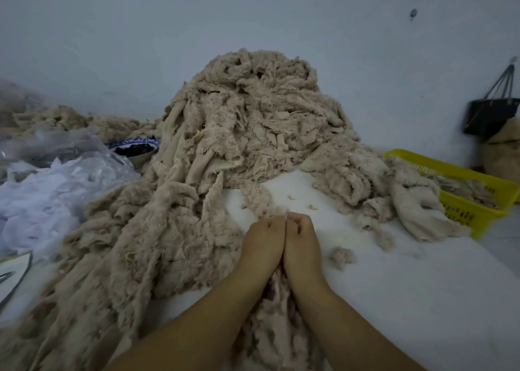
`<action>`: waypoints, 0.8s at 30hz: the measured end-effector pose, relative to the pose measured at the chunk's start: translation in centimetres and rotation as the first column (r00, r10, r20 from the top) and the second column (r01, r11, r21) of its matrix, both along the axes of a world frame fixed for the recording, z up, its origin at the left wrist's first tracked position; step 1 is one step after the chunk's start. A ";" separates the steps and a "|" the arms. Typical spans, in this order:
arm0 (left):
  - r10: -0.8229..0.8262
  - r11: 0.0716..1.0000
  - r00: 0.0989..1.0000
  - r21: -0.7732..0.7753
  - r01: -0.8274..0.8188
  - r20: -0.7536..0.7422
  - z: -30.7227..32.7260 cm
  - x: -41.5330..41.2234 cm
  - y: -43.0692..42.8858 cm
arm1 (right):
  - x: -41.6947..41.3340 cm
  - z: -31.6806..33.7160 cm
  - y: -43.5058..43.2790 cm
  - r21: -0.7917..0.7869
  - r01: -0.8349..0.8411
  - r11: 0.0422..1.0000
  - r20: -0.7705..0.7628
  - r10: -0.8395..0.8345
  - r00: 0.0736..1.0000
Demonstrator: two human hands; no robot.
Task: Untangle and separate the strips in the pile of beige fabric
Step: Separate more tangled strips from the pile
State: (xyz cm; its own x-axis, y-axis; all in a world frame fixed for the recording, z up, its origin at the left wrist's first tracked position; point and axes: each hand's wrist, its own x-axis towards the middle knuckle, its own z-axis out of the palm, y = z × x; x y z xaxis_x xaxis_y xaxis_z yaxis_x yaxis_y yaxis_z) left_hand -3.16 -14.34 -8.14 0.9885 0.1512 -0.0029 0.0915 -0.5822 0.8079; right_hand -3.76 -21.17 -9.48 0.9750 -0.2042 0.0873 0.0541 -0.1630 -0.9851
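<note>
The big pile of beige fabric (pixel 247 123) sits heaped on the white tabletop (pixel 408 286) against the wall, spilling towards a yellow basket (pixel 461 214). Just before it, the left hand (pixel 263 239) and right hand (pixel 302 237) press side by side. Their fingers are curled, and both seem to be pinching one strip (pixel 257 199).

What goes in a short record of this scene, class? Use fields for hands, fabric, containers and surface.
hands: left hand and right hand touching side by side, fingers curled, pinching a strip
strip: runs beneath both wrists toward the pile
pile: beige fabric, heaped high, spilling toward the left
basket: yellow, at right, fabric draped into it
bowl: left of the pile, dark contents
table: white, a few loose scraps
</note>
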 end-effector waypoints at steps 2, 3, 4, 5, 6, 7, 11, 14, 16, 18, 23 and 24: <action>-0.051 0.995 0.990 -0.096 0.039 -0.132 1.1 -1.0 1.3 | -1.7 -0.1 0.0 0.015 -0.023 1.000 -0.057 0.024 0.998; -0.081 0.991 0.977 -0.118 0.059 -0.195 1.9 -1.2 1.7 | -2.0 0.2 -0.2 0.011 -0.032 0.999 -0.077 0.033 0.996; -0.094 0.994 0.976 -0.081 0.079 -0.198 2.9 -0.8 1.9 | -2.0 0.6 -0.4 0.016 -0.021 1.000 -0.083 0.022 0.996; -0.090 0.995 0.971 -0.071 0.076 -0.223 3.7 -0.2 1.8 | -1.6 1.2 -0.8 0.018 0.007 1.000 -0.074 -0.005 0.997; -0.058 0.985 0.985 -0.167 0.029 -0.166 4.4 0.3 1.3 | -0.9 1.7 -1.1 0.025 0.037 0.999 -0.058 -0.036 0.998; -0.043 0.960 0.992 -0.278 0.009 -0.116 5.0 1.1 1.0 | 0.1 2.2 -1.4 0.047 0.064 0.997 -0.058 -0.061 0.996; 0.040 0.670 0.988 -0.730 -0.137 -0.148 5.3 3.9 -2.6 | 4.0 3.5 -2.5 0.211 0.191 0.959 -0.116 -0.170 0.979; 0.132 0.496 0.974 -0.838 -0.226 -0.185 3.5 5.7 -5.2 | 5.5 2.9 -3.2 0.232 0.216 0.948 -0.143 -0.186 0.972; 0.197 0.546 0.974 -0.812 -0.207 -0.115 2.1 6.1 -5.7 | 6.1 2.3 -3.5 0.234 0.218 0.948 -0.165 -0.182 0.969; 0.210 0.661 0.978 -0.735 -0.153 -0.014 1.0 5.7 -5.5 | 6.5 1.8 -3.5 0.221 0.183 0.958 -0.160 -0.150 0.976; 0.297 0.759 0.949 -0.629 -0.168 0.105 -0.1 2.1 -3.5 | 5.9 1.0 -1.6 0.077 -0.054 0.996 -0.014 0.055 0.998; 0.287 0.768 0.950 -0.622 -0.152 0.123 -0.4 1.1 -2.9 | 5.9 0.9 -1.0 0.058 -0.084 0.995 -0.004 0.084 0.996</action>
State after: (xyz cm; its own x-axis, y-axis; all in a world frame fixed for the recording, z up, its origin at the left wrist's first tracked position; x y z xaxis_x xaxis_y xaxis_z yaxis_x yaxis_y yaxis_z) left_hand -2.08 -17.22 -8.56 0.9168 0.3987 0.0249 -0.0448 0.0407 0.9982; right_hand 2.12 -22.16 -8.58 0.9894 -0.1260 0.0717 0.0590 -0.1015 -0.9931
